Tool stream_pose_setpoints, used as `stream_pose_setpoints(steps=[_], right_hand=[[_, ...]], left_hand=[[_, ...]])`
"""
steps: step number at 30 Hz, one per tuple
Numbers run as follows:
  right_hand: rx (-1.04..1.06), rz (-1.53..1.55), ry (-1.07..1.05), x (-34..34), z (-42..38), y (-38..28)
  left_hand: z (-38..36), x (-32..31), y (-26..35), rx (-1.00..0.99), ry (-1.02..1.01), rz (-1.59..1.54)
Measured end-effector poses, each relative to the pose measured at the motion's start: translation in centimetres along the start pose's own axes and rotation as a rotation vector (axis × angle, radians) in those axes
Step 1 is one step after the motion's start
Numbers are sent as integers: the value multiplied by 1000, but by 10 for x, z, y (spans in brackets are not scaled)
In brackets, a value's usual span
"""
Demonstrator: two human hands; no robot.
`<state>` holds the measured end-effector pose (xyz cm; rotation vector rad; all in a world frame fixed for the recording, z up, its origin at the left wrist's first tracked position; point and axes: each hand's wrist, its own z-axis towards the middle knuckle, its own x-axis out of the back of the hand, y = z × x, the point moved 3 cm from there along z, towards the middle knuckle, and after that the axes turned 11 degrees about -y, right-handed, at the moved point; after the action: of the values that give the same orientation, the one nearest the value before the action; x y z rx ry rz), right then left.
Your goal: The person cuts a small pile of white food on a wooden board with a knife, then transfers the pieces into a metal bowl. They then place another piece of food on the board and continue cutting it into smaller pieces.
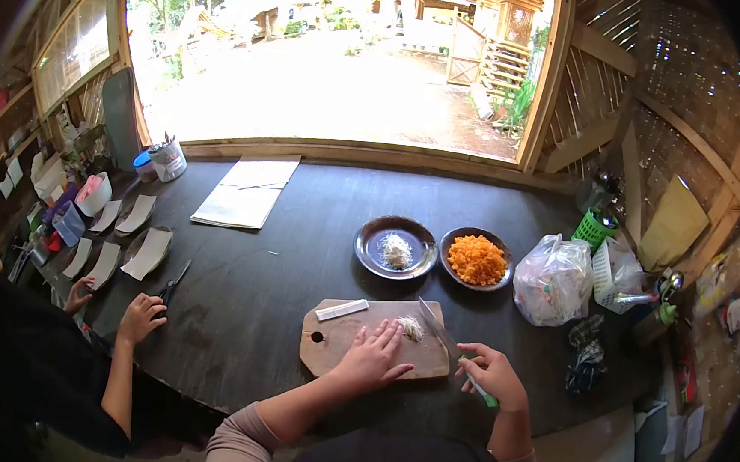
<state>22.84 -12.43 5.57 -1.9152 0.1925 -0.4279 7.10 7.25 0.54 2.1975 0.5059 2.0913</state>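
Observation:
My left hand lies with its fingers stretched out over the wooden cutting board, fingertips beside a small heap of thin white shreds. In my right hand is a knife with a green and white handle; its blade slants over the board's right side, close to the shreds. A pale white block rests along the board's upper left. Behind the board, one dark plate carries more white shreds, and another dark plate carries chopped orange pieces.
At the left, another person's hand touches scissors near several grey card pieces. Paper sheets lie at the back. A filled plastic bag, a white basket and a dark cloth are at the right.

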Motion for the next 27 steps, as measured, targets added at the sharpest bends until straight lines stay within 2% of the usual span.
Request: stream_pose_setpoints(steps=[10, 16, 27], right_hand=[[-68, 144, -141, 9, 11, 18], [-86, 219, -295, 2, 15, 20], [-92, 175, -230, -2, 19, 23]], left_hand=[[-1, 3, 9, 22, -71, 34], [-1, -1, 9, 1, -21, -6], [-1, -2, 8, 22, -28, 42]])
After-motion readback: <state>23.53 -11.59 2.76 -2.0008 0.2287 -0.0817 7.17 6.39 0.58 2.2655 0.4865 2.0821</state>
